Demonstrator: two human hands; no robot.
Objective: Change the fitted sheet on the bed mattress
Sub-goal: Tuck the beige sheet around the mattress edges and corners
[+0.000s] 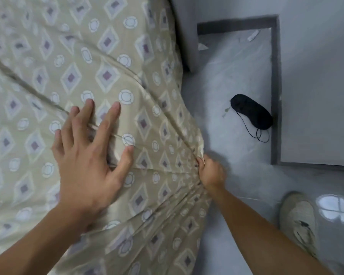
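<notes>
Beige patterned fitted sheet (111, 56) covers the bed from 9 to 12 o'clock. Left hand (87, 155), fingers spread flat, presses on it. Right hand (211, 171) at centre grips the gathered edge, apparently pinched; motion blur limits certainty. Black eye mask (252, 112) on floor at 2 o'clock.

Bare arms, one worn shoe

Both forearms (266, 225) sleeveless; pale beige shoe (298, 221), scuffed with dark marks.
</notes>
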